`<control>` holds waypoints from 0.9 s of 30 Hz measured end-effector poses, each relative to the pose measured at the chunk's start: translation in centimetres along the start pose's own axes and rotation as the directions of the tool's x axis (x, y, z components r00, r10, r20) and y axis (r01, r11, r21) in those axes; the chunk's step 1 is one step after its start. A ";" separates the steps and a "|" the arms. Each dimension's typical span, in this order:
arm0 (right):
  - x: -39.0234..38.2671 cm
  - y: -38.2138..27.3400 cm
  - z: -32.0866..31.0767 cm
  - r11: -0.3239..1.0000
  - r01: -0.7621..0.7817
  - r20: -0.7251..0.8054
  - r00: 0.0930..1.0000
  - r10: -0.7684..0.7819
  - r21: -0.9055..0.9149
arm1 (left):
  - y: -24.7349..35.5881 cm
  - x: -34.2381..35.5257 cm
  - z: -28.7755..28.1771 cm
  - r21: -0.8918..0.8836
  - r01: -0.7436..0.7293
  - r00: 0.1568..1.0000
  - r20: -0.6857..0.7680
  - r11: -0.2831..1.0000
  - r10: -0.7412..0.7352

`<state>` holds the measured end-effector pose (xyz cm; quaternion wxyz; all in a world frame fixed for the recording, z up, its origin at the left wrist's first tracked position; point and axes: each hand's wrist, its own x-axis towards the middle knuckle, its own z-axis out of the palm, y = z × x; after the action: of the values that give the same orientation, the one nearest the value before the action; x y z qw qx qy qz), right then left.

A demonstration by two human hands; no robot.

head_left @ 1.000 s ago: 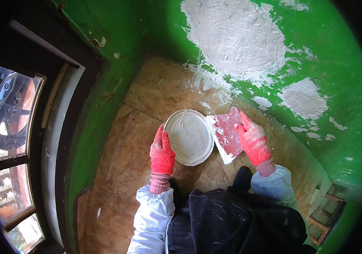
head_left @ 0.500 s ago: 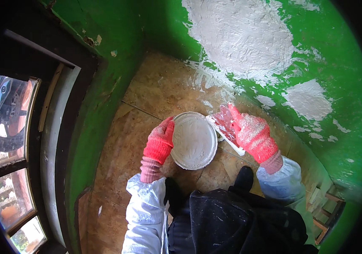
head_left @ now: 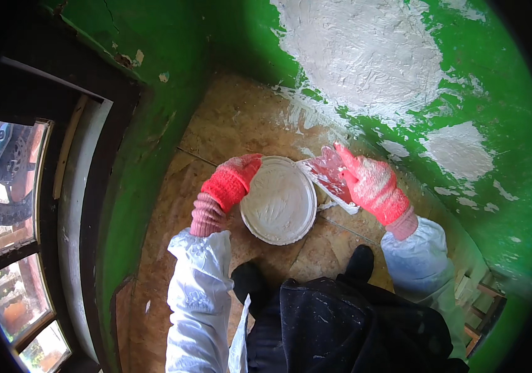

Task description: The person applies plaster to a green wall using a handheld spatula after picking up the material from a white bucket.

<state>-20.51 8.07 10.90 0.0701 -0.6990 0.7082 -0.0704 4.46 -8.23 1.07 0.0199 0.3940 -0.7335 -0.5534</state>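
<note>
A round white tub (head_left: pixel 243 219) stands below me, its inside coated with whitish plaster (head_left: pixel 280 199). My left hand (head_left: pixel 232 177), in a red glove, is closed on the tub's upper left rim. In my right hand (head_left: pixel 370 185), also gloved in red and dusted with plaster, is a red plastering float (head_left: pixel 327 168) smeared with white. The float's left end is at the tub's right rim; whether they touch I cannot tell. Part of the float's grip is hidden by my fingers.
The green wall (head_left: pixel 403 133) ahead carries a large patch of rough white plaster (head_left: pixel 365 56) and a smaller patch (head_left: pixel 460 149). Brown tiles (head_left: pixel 172 230) cover the floor. A dark-framed window (head_left: pixel 11 261) is on the left, and a wooden frame-like object (head_left: pixel 482 311) lies at lower right.
The tub has shifted slightly left and away from me, with my left hand moving left and turning on its rim. The float has moved slightly as well, staying beside the tub.
</note>
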 end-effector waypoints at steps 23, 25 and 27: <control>-1.4 -0.8 2.1 0.781 -0.449 0.011 0.870 0.494 0.433 | -3.9 -7.3 0.4 0.353 -0.071 0.883 -0.414 0.933 0.223; -1.7 -1.6 2.2 0.783 -0.488 0.000 0.848 0.529 0.385 | -3.7 -9.3 4.2 0.499 -0.116 0.770 -0.501 0.859 0.396; -1.9 -2.4 2.4 0.802 -0.469 -0.019 0.859 0.511 0.371 | -2.2 -8.8 6.4 0.599 -0.039 0.530 -0.667 0.800 0.525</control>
<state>-17.64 9.91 9.06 0.1682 -0.4623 0.8432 -0.2169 8.74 1.94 0.35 0.3384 0.4609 -0.8163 -0.0824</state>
